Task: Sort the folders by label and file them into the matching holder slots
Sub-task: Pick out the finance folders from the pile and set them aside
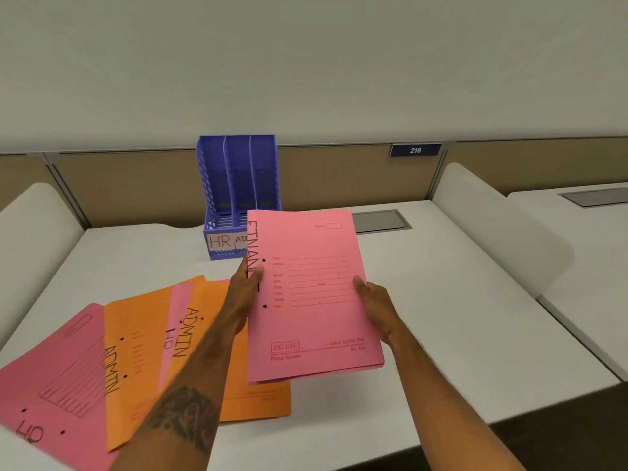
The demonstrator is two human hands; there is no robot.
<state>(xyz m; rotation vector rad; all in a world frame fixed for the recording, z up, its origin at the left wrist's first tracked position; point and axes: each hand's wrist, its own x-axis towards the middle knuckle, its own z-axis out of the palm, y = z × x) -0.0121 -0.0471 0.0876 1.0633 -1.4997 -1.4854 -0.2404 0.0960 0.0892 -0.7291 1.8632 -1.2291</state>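
Flat pink card folder [316,300] clamped at opposite edges by left hand [246,290] and right hand [372,300], just before ribbed blue plastic holder [238,185].

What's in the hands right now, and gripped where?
One pink folder, held above the table. Left hand pinches its left spine edge, right hand grips the right edge.

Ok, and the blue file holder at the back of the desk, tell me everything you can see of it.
The blue file holder looks like moulded plastic with perforated walls, and stands upright on the white desk against the partition. Two dividers split it into three slots, all apparently empty. Paper labels sit on its low front lip: "HR" on the left, then one starting "AD"; the rest is hidden behind the pink folder held up by both hands. Nothing visibly touches it but the desk.
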